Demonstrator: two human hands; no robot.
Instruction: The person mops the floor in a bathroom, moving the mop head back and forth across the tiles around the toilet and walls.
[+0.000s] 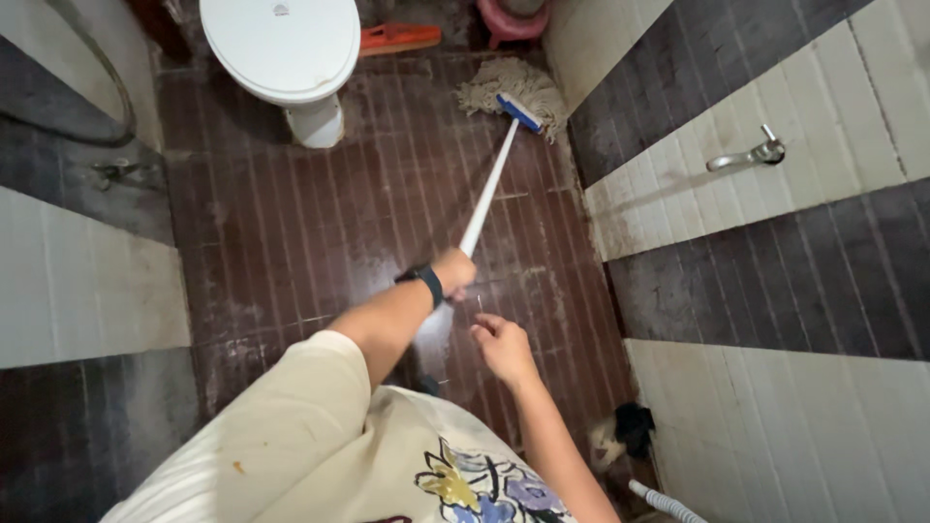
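Observation:
A string mop (515,90) with a blue head clamp and a white handle (489,184) lies stretched across the brown tiled floor, its strings near the far right wall. My left hand (453,270), with a black watch on the wrist, grips the handle higher up. My right hand (502,344) is closed around the handle's lower end, close to my body.
A white toilet (283,53) stands at the far end. An orange object (399,38) and a pink bucket (511,19) sit behind it. A metal tap (746,155) sticks out of the striped right wall. A dark rag (625,431) and a hose (668,502) lie near my feet.

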